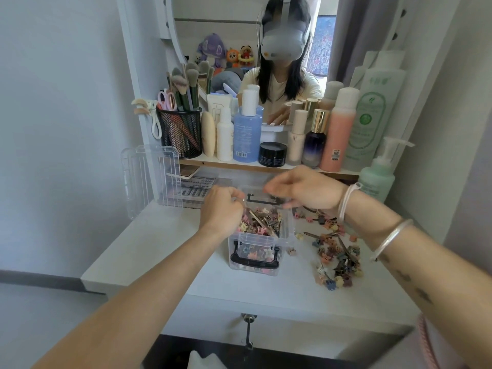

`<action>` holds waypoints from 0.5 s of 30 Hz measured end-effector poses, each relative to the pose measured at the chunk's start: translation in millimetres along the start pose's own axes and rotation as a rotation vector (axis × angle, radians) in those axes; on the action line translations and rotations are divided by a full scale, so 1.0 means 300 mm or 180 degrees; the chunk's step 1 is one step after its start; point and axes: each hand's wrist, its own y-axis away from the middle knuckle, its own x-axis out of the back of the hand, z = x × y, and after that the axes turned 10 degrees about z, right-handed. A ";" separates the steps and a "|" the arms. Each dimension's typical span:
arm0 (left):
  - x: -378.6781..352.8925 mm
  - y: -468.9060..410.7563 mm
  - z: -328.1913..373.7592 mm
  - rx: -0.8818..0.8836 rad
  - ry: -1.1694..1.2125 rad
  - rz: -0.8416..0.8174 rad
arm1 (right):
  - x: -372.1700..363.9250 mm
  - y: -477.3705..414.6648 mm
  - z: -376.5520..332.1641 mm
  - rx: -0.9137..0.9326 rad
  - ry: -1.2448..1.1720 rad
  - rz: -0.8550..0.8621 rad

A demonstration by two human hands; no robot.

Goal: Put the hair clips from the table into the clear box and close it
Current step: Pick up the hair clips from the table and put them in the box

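Many clips (336, 258) wait on our table (159, 235); box (255, 246) half full, lid (149, 177) off. Left hand (221, 209) pinches clips; right hand (306, 189) blurry, can't tell.

The small clear box (255, 251) is glossy see-through plastic with matt black plastic handles. Its ribbed transparent plastic lid (149, 179) leans far left. The white worktop (165, 246) looks smooth and matt. The scattered little hair clips (335, 254) on the right look like matt plastic, some long ones metal. The black pen cup (179, 134) is wire mesh. A smooth, shiny metal bangle (391, 239) rings the right wrist.
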 end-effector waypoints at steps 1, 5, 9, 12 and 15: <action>0.002 -0.002 -0.002 0.0012 0.0002 0.0011 | 0.014 -0.004 0.019 -0.0066 -0.0139 0.0229; 0.009 -0.006 -0.007 0.0022 -0.0045 0.0057 | 0.004 -0.011 0.134 -0.0361 0.0329 0.0169; 0.009 -0.013 -0.013 -0.0014 -0.0120 0.0073 | -0.031 -0.014 0.199 -0.0351 0.1241 -0.0249; 0.008 -0.016 -0.017 -0.0013 -0.0118 0.0072 | -0.054 -0.003 0.216 -0.0374 0.1821 -0.0700; 0.007 -0.017 -0.020 -0.0022 -0.0145 0.0069 | -0.085 0.011 0.218 -0.0174 0.1880 -0.0927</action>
